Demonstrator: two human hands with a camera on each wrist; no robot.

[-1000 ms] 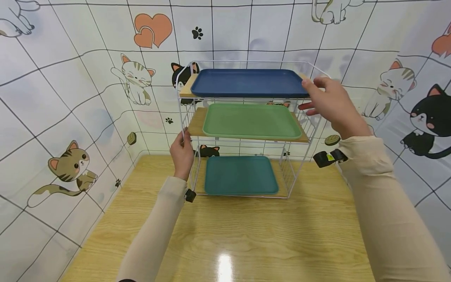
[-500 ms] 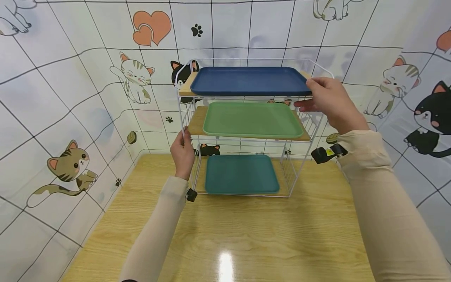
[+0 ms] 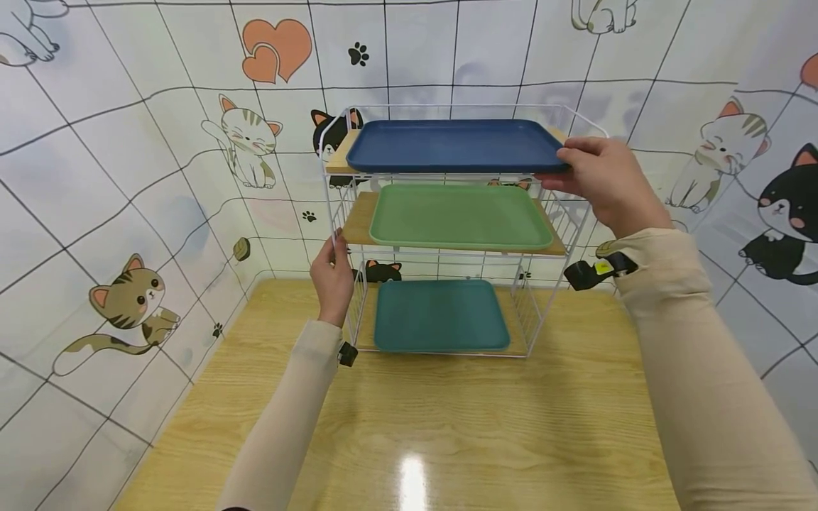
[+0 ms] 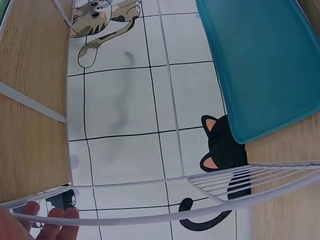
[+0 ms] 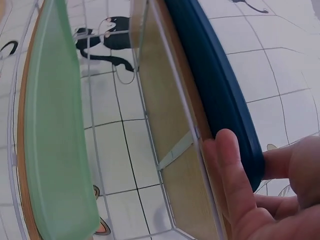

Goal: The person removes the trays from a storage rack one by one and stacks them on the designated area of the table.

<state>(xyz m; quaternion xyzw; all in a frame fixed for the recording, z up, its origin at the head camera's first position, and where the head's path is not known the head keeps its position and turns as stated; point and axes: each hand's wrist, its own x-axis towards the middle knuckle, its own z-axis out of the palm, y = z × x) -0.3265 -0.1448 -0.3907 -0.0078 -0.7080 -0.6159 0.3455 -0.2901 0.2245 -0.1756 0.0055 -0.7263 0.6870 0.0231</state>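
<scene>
A white wire rack (image 3: 441,253) with three wooden shelves carries one tray per level. On top lies a dark blue tray (image 3: 456,145), whose right front corner my right hand (image 3: 613,181) pinches, thumb above and fingers below. In the right wrist view, fingers (image 5: 232,165) lie along the blue tray's edge, beside the shelf. My left hand (image 3: 334,280) grips the rack's left front post at middle-shelf height. Its fingertips (image 4: 67,222) curl round the white wire in the left wrist view. A light green tray (image 3: 460,216) rests on the middle shelf, a teal tray (image 3: 441,316) on the bottom one.
The rack stands at the back of a wooden table (image 3: 409,419), near a white grid-patterned wall covering (image 3: 422,57) with cartoon cats. That covering also rises at the left and right sides. Wire side panels (image 3: 525,309) flank the shelves.
My right hand has closed onto the blue tray's corner, its fingers sliding underneath. Rack and trays appear shifted very slightly right and up in view. My left hand keeps its hold on the post.
</scene>
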